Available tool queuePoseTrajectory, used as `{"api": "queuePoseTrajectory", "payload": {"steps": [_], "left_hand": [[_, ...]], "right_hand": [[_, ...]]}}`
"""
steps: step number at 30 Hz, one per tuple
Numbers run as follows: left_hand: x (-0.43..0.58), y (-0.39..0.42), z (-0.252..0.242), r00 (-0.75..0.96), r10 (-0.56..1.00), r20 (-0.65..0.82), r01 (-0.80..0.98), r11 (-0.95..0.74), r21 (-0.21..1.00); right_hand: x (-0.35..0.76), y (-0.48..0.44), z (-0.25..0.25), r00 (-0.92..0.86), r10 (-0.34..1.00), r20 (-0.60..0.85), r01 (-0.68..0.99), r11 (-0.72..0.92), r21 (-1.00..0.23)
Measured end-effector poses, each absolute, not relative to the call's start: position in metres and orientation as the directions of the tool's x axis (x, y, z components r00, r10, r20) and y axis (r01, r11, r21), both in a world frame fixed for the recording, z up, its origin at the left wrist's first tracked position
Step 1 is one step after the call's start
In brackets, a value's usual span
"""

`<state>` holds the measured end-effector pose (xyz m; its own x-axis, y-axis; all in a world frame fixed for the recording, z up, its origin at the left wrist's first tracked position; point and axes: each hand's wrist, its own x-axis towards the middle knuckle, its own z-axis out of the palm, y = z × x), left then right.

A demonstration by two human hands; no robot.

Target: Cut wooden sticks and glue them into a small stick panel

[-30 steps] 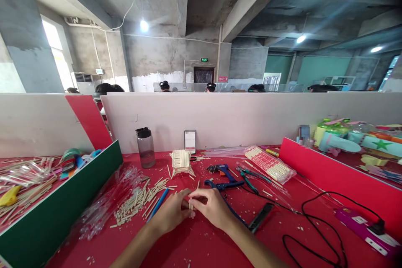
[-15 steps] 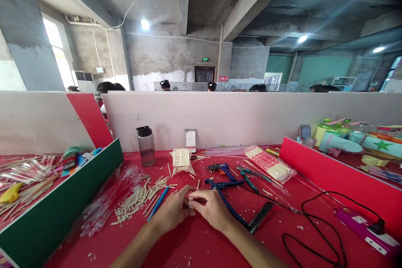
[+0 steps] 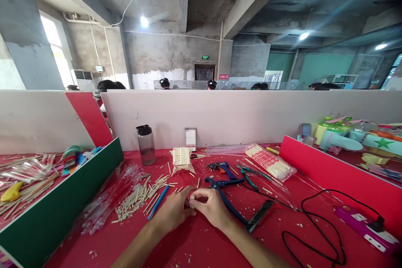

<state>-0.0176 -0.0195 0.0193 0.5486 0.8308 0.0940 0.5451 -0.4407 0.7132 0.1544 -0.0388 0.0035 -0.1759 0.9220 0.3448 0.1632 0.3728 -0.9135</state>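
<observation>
My left hand (image 3: 177, 208) and my right hand (image 3: 207, 204) meet above the red table (image 3: 188, 247), fingertips curled together around a few short wooden sticks (image 3: 191, 199). Most of that small bundle is hidden by the fingers. Just beyond the hands stands a small structure of wooden sticks (image 3: 181, 159). A pile of cut sticks (image 3: 135, 199) and a blue pen (image 3: 158, 202) lie to the left. On the right are a blue cutter tool (image 3: 229, 203), a blue glue gun (image 3: 222, 168) and green-handled pliers (image 3: 249, 179).
A dark bottle (image 3: 146, 145) stands at the back left, near crumpled plastic wrap (image 3: 106, 205). A packet of sticks (image 3: 270, 162) lies back right. Black cable (image 3: 326, 194) runs to a purple power strip (image 3: 366, 228). Green (image 3: 65, 201) and red (image 3: 339, 180) dividers flank the table.
The fingertips have shifted slightly, and the ends of the small sticks show a little more between them. Both hands remain together in nearly the same place.
</observation>
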Motion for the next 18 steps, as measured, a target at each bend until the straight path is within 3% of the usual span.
{"api": "queuePoseTrajectory", "payload": {"steps": [4, 9, 14, 16, 18], "left_hand": [[-0.017, -0.020, 0.022, 0.523, 0.851, 0.049, 0.574, -0.394, 0.718], [-0.013, -0.022, 0.020, 0.478, 0.875, 0.071, 0.660, -0.411, 0.629], [-0.027, -0.010, 0.025, 0.562, 0.827, -0.032, 0.476, -0.292, 0.830], [-0.044, -0.001, 0.034, 0.486, 0.874, 0.009, 0.469, -0.269, 0.842], [-0.063, 0.009, 0.043, 0.367, 0.919, 0.145, 0.580, -0.349, 0.736]], "right_hand": [[0.154, -0.039, 0.003, -0.188, 0.924, 0.332, 0.162, 0.362, -0.918], [0.154, -0.041, 0.002, -0.206, 0.916, 0.344, 0.181, 0.382, -0.906], [0.159, -0.038, 0.008, -0.147, 0.924, 0.354, 0.183, 0.377, -0.908], [0.162, -0.037, 0.011, -0.096, 0.924, 0.369, 0.201, 0.381, -0.902], [0.165, -0.036, 0.013, -0.113, 0.925, 0.364, 0.213, 0.380, -0.900]]}}
